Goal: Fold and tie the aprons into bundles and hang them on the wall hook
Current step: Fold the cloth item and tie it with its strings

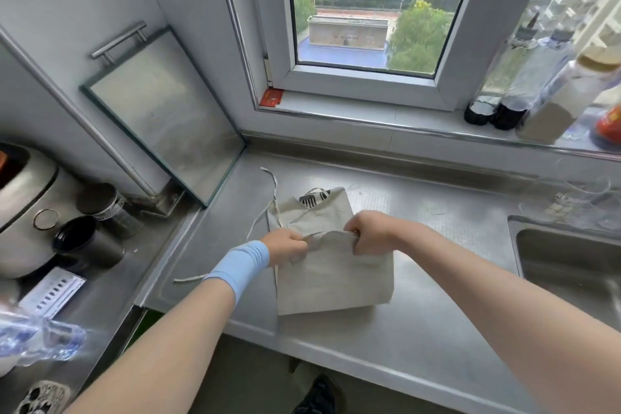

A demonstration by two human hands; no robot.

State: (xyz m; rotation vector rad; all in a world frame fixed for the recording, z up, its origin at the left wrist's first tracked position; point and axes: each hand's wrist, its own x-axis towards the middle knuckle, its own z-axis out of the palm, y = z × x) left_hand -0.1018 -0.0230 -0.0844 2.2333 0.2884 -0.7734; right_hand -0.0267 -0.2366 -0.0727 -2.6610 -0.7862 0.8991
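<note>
A beige apron (pixel 332 276) lies folded into a rectangle on the steel counter (pixel 420 329) below the window. My left hand (pixel 285 247), with a blue wristband, and my right hand (pixel 369 233) each grip one end of a raised fold across the apron's middle. The apron's far part (pixel 312 208) shows a black striped print. Its thin ties (pixel 272 185) trail loose over the counter to the left, and one tie end (pixel 191 279) lies near my left wrist. No wall hook is in view.
A glass board (pixel 164 111) with a metal handle leans in the left corner. Dark canisters (pixel 90 242) and a cooker (pixel 23 198) stand at left. Bottles (pixel 524 94) line the window sill. A sink (pixel 571 265) is at right, with clear glasses (pixel 581 195) behind it.
</note>
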